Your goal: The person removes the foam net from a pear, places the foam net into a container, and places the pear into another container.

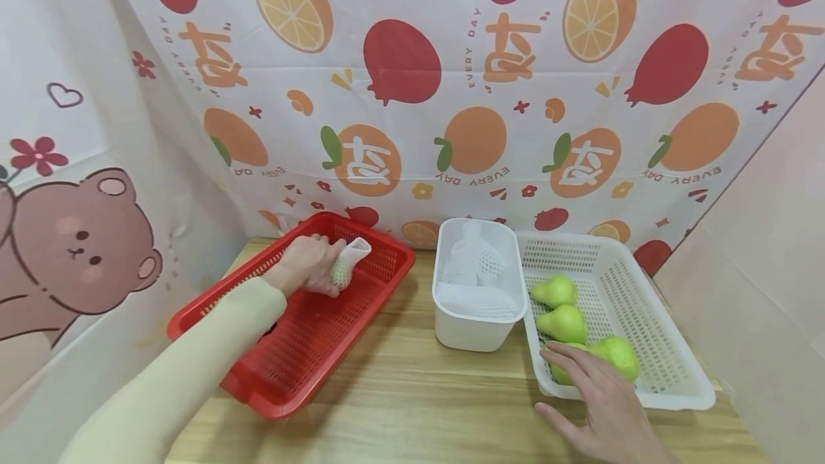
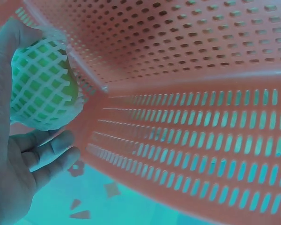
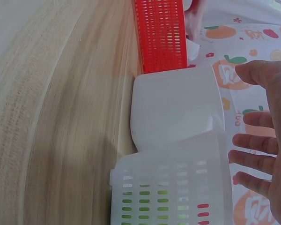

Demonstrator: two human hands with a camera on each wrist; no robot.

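Observation:
My left hand [image 1: 314,263] is inside the red basket [image 1: 277,378], holding a green pear in a white foam net [image 1: 343,272] near its far end. In the left wrist view the thumb lies over the top of the netted pear [image 2: 44,84], and the other fingers [image 2: 51,152] extend beneath it. The net's loose end sticks up past the hand. My right hand [image 1: 602,403] hovers, fingers spread, over the near edge of the white basket [image 1: 677,356], where several bare green pears [image 1: 563,324] lie. It partly covers the nearest pears, and nothing is in its grasp.
Between the two baskets stands a white tub [image 1: 475,331] holding white foam nets [image 1: 477,271]. All three containers sit on a wooden table [image 1: 412,399]. A fruit-print curtain [image 1: 399,134] hangs close behind them, and a bear-print cloth [image 1: 77,249] is at the left.

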